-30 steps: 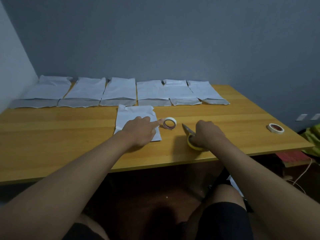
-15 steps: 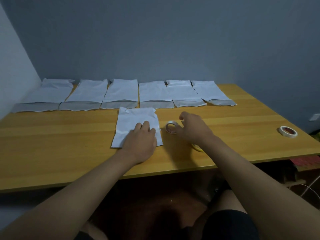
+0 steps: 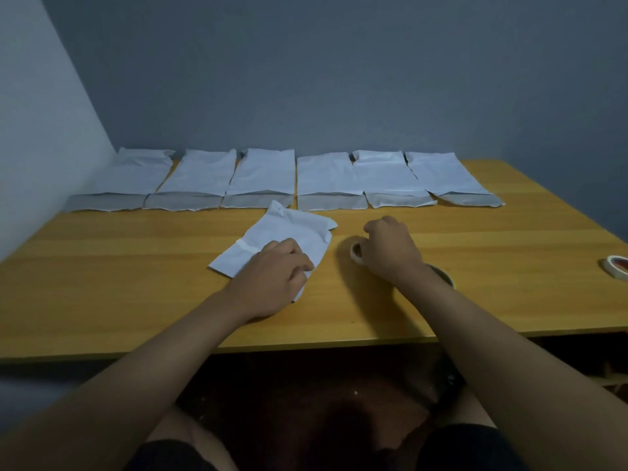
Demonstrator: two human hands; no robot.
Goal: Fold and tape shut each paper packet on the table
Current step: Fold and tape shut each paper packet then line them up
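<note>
A white paper packet lies askew in the middle of the wooden table, with a strip of tape across its left part. My left hand covers its near right corner and grips it with curled fingers. Just right of the packet stands a small tape roll. My right hand curls round the roll from the right, hiding most of it. Several more white packets lie side by side along the back of the table, their near ends folded over.
A second tape roll sits near the table's right edge. A round scissor handle shows beside my right wrist; the blades are hidden. Walls close the back and left sides. My legs are under the front edge.
My right hand left the scissors and moved left onto the tape roll. My left hand has turned the packet so that it lies at an angle, and now grips its near corner.
</note>
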